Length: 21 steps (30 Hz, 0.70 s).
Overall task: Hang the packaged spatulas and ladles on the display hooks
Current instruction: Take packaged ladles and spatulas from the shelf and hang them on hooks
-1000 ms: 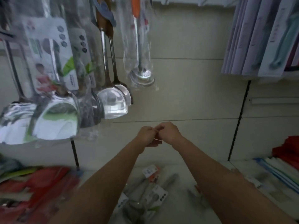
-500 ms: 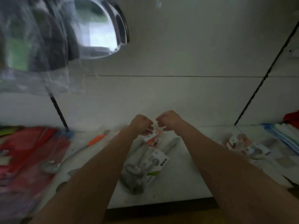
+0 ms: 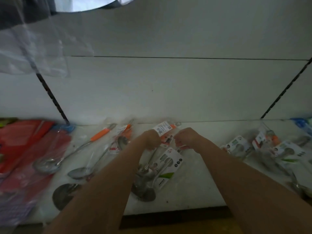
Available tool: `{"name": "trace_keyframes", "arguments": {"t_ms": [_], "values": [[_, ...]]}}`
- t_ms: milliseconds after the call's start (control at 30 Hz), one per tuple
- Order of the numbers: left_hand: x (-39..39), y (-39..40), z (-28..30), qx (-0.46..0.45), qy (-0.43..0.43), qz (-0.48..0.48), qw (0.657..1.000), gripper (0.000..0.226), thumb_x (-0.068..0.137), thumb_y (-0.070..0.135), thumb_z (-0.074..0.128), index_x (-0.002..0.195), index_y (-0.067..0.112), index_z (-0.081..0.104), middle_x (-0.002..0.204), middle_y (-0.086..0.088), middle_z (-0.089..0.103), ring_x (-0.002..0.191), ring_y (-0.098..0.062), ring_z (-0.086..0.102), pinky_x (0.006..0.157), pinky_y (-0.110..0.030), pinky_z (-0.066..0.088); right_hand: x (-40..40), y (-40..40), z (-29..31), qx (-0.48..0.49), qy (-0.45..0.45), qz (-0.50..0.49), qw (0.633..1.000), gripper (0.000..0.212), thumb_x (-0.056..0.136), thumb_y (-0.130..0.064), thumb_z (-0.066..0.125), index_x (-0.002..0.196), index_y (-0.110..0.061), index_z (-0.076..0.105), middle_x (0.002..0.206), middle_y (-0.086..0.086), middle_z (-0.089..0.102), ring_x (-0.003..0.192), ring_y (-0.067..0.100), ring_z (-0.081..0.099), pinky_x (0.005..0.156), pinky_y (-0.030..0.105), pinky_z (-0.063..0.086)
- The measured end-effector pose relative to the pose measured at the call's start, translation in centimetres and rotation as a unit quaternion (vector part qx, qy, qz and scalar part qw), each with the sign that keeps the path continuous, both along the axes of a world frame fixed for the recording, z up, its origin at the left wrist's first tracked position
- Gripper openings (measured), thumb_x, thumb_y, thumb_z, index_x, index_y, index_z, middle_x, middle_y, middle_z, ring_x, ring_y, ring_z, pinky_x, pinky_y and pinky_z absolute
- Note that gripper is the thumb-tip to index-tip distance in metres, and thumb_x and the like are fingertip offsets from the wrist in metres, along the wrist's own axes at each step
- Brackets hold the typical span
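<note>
Both curled hands, left hand (image 3: 151, 139) and right hand (image 3: 186, 138), hover over the packaged ladle (image 3: 152, 169), its handle toward 12 o'clock; any grip is unclear.

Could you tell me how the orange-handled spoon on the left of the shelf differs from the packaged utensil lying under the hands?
The orange-handled spoon lies alone, showing no printed card; the packaged utensil carries a white card with green print. The spoon's handle is orange; the utensil's visible shaft is bare metal. Both lie on the white shelf, unhung.
</note>
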<state>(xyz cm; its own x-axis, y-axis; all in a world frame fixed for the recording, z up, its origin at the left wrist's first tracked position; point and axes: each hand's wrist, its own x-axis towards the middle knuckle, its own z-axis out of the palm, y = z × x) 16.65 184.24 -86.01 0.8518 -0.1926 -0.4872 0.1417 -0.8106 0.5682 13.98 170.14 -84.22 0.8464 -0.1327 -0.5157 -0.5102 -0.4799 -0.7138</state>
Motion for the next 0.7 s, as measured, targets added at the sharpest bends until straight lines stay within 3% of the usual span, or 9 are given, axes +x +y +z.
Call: {"name": "trace_keyframes", "arguments": {"t_ms": [100, 200, 267, 333, 433, 533, 700], "values": [[-0.1, 0.3, -1.1, 0.059, 0.030, -0.076, 0.995, 0.031, 0.096, 0.012, 0.042, 0.120, -0.004, 0.054, 0.115, -0.016, 0.059, 0.087, -0.023, 0.054, 0.063, -0.026, 0.049, 0.0, 0.4, -0.7, 0.008, 0.022, 0.013, 1.000, 0.033, 0.093, 0.003, 0.043, 0.068, -0.015, 0.055, 0.068, 0.002, 0.053, 0.063, 0.017, 0.052, 0.065, 0.027, 0.047], [0.2, -0.3, -1.0, 0.095, -0.027, -0.098, 0.990, 0.033, 0.096, 0.014, 0.041, 0.118, -0.006, 0.056, 0.123, -0.021, 0.058, 0.100, -0.030, 0.059, 0.076, -0.030, 0.047, 0.3, 0.8, -1.7, 0.023, 0.029, 0.014, 0.999, 0.012, 0.092, 0.000, 0.050, 0.098, -0.002, 0.061, 0.081, 0.015, 0.058, 0.078, 0.028, 0.057, 0.082, 0.040, 0.050], [0.3, -0.6, -0.8, 0.104, -0.092, -0.090, 0.986, 0.034, 0.096, 0.015, 0.040, 0.120, -0.002, 0.057, 0.126, -0.019, 0.057, 0.112, -0.031, 0.056, 0.087, -0.031, 0.044, 0.5, 1.2, -2.3, 0.021, 0.036, 0.019, 0.999, 0.024, 0.091, -0.007, 0.057, 0.113, 0.000, 0.059, 0.091, 0.018, 0.060, 0.083, 0.029, 0.059, 0.086, 0.041, 0.051], [0.5, -0.9, -0.7, 0.101, -0.134, -0.089, 0.982, 0.036, 0.097, 0.015, 0.039, 0.126, 0.003, 0.056, 0.133, -0.016, 0.054, 0.119, -0.030, 0.052, 0.094, -0.030, 0.039, 0.6, 1.6, -2.4, 0.011, 0.033, 0.019, 0.999, 0.028, 0.091, -0.014, 0.057, 0.118, -0.004, 0.057, 0.095, 0.014, 0.061, 0.080, 0.025, 0.062, 0.079, 0.036, 0.055], [0.5, -1.0, -1.2, 0.106, -0.107, -0.094, 0.984, 0.038, 0.097, 0.018, 0.039, 0.127, 0.002, 0.055, 0.135, -0.016, 0.053, 0.120, -0.029, 0.050, 0.096, -0.030, 0.039, 0.8, 1.7, -2.7, 0.002, 0.052, 0.046, 0.998, 0.031, 0.095, -0.011, 0.052, 0.124, -0.001, 0.055, 0.098, 0.013, 0.061, 0.067, 0.018, 0.060, 0.068, 0.029, 0.054], [0.3, -1.2, -1.5, 0.115, -0.083, -0.093, 0.986, 0.038, 0.097, 0.018, 0.037, 0.126, -0.001, 0.054, 0.133, -0.018, 0.053, 0.120, -0.031, 0.051, 0.096, -0.032, 0.040, 1.0, 1.7, -3.4, -0.030, 0.064, 0.101, 0.992, 0.038, 0.093, 0.001, 0.049, 0.130, -0.002, 0.050, 0.115, 0.018, 0.060, 0.070, 0.017, 0.056, 0.080, 0.035, 0.054], [-0.1, -1.1, -1.1, 0.088, -0.089, -0.100, 0.987, 0.040, 0.099, 0.012, 0.035, 0.138, 0.002, 0.040, 0.144, -0.018, 0.041, 0.131, -0.030, 0.041, 0.105, -0.033, 0.032, 0.6, 2.0, -3.3, -0.032, 0.062, 0.117, 0.991, 0.050, 0.094, 0.001, 0.046, 0.141, -0.017, 0.040, 0.124, 0.016, 0.056, 0.065, 0.012, 0.056, 0.092, 0.036, 0.053]]}}
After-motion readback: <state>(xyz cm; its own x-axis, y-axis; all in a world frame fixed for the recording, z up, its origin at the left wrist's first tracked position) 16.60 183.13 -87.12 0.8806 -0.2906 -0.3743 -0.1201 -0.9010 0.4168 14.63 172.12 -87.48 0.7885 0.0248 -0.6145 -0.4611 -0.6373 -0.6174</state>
